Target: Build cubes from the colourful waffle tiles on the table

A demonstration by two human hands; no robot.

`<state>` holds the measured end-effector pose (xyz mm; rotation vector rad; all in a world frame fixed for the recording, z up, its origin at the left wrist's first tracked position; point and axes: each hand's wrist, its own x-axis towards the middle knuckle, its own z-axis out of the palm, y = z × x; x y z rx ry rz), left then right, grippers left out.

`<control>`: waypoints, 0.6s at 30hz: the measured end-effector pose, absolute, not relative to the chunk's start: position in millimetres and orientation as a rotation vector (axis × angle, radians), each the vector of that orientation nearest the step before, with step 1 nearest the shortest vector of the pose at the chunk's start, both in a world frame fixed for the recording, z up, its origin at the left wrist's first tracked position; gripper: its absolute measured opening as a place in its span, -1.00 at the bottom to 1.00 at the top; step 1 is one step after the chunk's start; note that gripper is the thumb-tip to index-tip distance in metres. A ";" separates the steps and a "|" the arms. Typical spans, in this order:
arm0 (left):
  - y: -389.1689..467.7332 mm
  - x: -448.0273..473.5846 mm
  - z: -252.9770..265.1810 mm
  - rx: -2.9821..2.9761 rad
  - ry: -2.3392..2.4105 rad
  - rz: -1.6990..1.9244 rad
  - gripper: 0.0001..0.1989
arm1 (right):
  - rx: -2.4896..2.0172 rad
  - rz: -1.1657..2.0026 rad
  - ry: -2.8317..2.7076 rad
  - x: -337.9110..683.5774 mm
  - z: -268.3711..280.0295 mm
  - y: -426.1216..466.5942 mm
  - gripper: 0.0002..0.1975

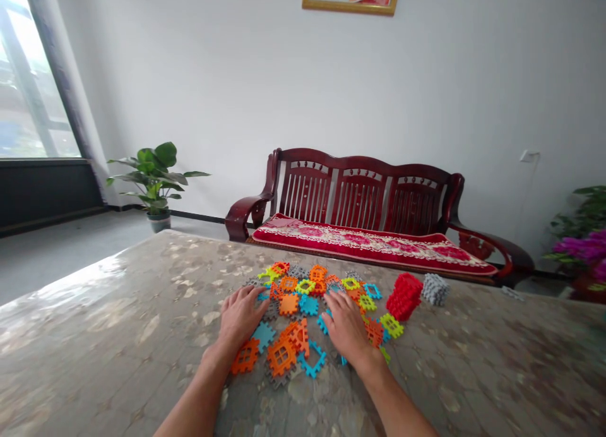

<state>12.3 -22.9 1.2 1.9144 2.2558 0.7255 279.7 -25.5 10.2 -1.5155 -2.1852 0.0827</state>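
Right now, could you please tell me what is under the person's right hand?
At the thumb side of the right hand, part of a blue interlocking plastic piece peeks out; anything fully beneath is covered.

It looks like a sitting room: a mat-covered wooden settee (360, 182) beyond the hands (240, 312), a potted plant (152, 177) beyond to their left.

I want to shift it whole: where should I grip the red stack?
Clasp the red stack low around its sides, probably from the near right: its height suggests upper parts could slip, and a yellow-green piece lies at its near left.
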 end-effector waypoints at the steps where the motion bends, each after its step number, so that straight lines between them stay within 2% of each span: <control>1: -22.5 12.9 0.0 1.939 2.253 0.684 -0.58 | -1.557 0.060 -2.190 280.9 9.0 -25.9 -0.56; 4: -21.4 13.6 -3.0 2.020 2.225 0.590 -0.57 | -1.596 0.062 -2.223 279.8 8.3 -29.1 -0.57; 11: -19.6 8.8 -8.2 2.029 2.186 0.648 -0.62 | -1.295 0.362 -2.231 271.4 18.8 -30.2 -0.62; 18: -16.7 2.7 -11.8 2.029 2.169 0.726 -0.62 | -1.693 -0.084 -1.986 288.6 11.3 -18.7 -0.57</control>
